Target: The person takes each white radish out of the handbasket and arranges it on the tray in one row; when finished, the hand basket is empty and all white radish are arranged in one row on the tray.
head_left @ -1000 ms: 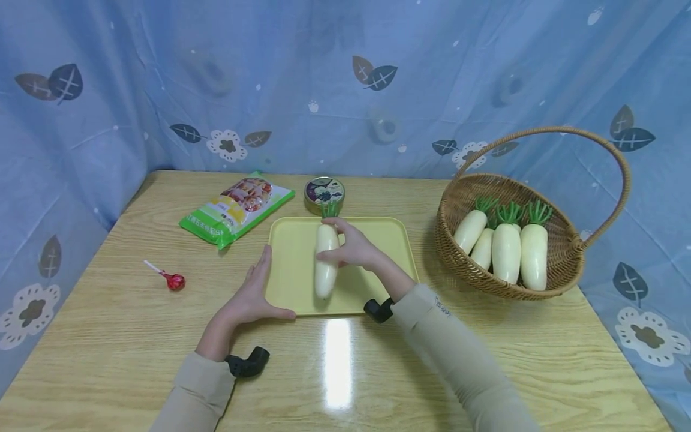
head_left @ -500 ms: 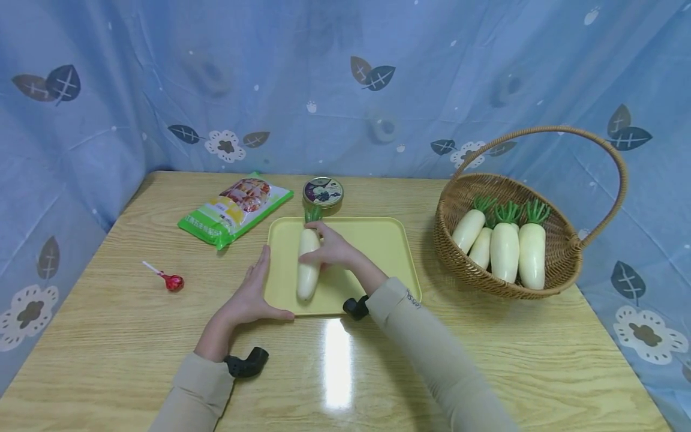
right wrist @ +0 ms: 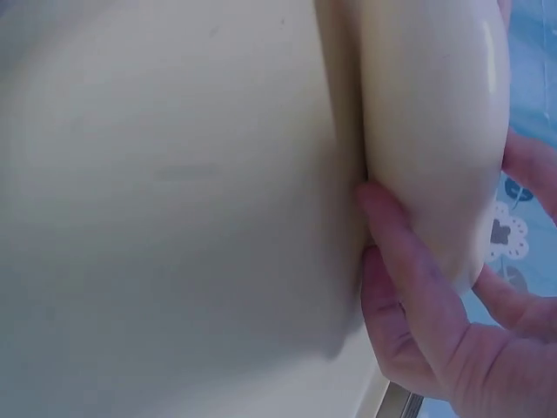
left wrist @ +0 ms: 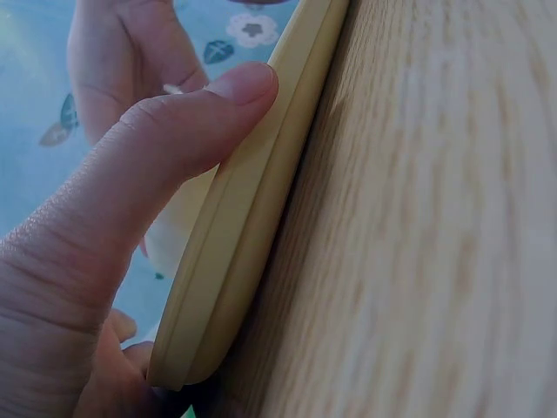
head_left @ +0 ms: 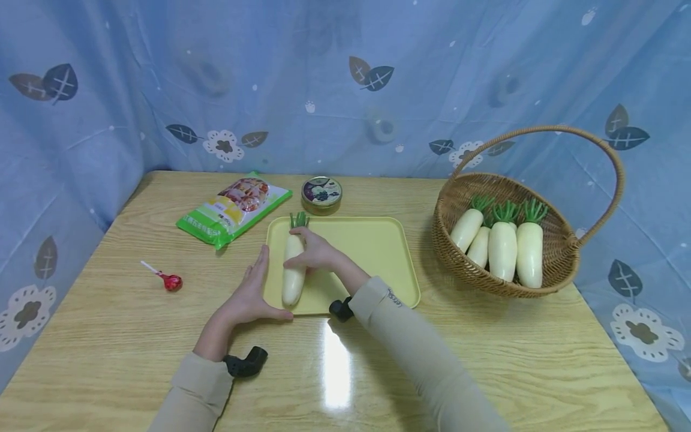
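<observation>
A white radish (head_left: 294,284) with a green leafy top is at the left side of a yellow tray (head_left: 372,258), lengthwise from back to front. My right hand (head_left: 318,253) grips its upper part, thumb on one side and fingers on the other. In the right wrist view the fingers curl against the smooth radish (right wrist: 435,96), close to the tray surface. My left hand (head_left: 249,302) touches the tray's front left corner, fingers straight along the left edge and thumb along the front. The left wrist view shows that thumb (left wrist: 235,91) lying on the tray's rim.
To the right stands a tall-handled wicker basket (head_left: 459,273) holding several white radishes. Behind the tray is a round tin (head_left: 321,195). A green food packet (head_left: 234,207) lies at the back left, a red lollipop (head_left: 171,282) at the left. A blue curtain (head_left: 324,72) closes the back.
My right hand has moved the radish leftward across the tray, from about its middle to near its left edge. My left hand has stayed at the tray's corner.
</observation>
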A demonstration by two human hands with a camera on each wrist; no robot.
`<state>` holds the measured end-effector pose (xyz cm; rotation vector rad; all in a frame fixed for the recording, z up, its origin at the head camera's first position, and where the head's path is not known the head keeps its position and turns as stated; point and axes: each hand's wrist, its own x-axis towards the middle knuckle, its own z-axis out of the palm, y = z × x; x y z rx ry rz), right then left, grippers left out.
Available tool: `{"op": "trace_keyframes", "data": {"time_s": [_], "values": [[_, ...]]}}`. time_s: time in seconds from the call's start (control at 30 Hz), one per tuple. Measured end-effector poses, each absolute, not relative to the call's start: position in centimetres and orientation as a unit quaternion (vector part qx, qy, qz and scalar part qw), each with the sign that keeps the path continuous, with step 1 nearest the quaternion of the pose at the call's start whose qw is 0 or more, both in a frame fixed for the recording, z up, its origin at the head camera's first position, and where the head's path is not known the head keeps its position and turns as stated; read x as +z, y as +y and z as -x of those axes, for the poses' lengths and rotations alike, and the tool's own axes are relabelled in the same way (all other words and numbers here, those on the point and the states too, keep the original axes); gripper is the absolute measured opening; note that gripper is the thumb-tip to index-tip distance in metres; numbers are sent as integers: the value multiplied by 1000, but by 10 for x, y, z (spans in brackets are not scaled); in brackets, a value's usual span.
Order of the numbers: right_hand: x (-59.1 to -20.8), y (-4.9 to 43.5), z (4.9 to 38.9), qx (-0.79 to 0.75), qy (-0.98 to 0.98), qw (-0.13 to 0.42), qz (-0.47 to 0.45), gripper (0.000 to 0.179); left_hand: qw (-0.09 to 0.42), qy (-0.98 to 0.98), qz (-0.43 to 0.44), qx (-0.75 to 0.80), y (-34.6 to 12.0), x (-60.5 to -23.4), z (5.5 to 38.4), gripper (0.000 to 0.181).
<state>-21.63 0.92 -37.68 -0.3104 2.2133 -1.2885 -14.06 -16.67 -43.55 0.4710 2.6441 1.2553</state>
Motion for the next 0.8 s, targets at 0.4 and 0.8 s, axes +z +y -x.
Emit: {"op": "trace_keyframes", "data": {"time_s": [0.4,0.8], "values": [[-384,-8,216,-486,819,272,136,79,98,889,-153,420,-167,-435,140,142],[-380,-15,213,-466,821,287,163,77,100,885,-145,431,-166,-434,139,141]]}}
